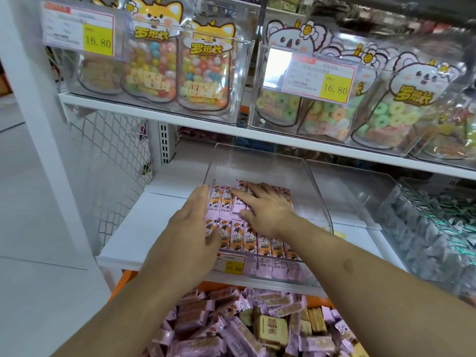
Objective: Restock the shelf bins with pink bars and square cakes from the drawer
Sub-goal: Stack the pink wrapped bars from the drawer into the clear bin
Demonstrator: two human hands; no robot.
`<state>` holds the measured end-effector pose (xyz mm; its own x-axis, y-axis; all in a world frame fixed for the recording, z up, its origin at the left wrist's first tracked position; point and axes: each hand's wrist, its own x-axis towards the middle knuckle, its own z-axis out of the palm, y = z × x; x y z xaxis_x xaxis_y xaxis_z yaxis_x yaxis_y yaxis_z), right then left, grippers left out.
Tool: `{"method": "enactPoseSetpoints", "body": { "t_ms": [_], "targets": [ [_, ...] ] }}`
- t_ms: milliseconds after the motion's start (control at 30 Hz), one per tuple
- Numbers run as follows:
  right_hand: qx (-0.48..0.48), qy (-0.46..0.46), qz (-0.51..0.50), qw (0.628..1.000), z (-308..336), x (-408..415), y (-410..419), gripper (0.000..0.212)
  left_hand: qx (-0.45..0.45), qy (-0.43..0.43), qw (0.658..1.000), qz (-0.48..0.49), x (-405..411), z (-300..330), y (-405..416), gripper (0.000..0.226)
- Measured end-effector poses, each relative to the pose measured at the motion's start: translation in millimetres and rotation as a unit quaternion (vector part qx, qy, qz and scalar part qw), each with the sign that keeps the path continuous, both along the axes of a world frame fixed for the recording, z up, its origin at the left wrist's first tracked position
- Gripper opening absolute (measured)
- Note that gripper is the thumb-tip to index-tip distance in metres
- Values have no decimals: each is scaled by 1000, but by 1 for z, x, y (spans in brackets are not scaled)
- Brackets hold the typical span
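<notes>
Bright even light, blurred, warped edges

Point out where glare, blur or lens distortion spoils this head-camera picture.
Head view: glare whitens the right price tag and the clear bin wall; wide-angle bending curves the upper shelf edge and left post; the top right corner is smeared and dark; both hands, left hand and right hand, and the pink bars are sharp.
</notes>
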<state>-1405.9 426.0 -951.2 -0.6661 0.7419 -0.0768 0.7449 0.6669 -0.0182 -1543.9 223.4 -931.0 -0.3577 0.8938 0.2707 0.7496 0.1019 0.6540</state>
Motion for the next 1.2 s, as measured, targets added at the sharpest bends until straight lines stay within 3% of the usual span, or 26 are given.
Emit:
{"method": "enactPoseSetpoints", "body": {
  "t_ms": [333,633,733,867,1000,1200],
  "targets": [
    [8,97,45,994,33,33,-48,65,-18,7,1000,-13,2,10,-13,80],
    [-68,145,68,985,54,112,-166,71,-24,29,998,-56,37,33,-73,81],
    [-122,162,71,977,32,139,-195,71,-24,18,997,-68,63,25,-89,63],
    [-163,158,30,973,-28,176,-208,69,-123,16,988,-94,92,-23,-101,41],
    [-278,92,-33,956,-89,194,-213,75,-249,18,960,-130,108,-97,-104,52],
    [-320,28,-76,944,-165,192,-206,84,-347,29,921,-176,118,-182,-94,58]
  ]
}}
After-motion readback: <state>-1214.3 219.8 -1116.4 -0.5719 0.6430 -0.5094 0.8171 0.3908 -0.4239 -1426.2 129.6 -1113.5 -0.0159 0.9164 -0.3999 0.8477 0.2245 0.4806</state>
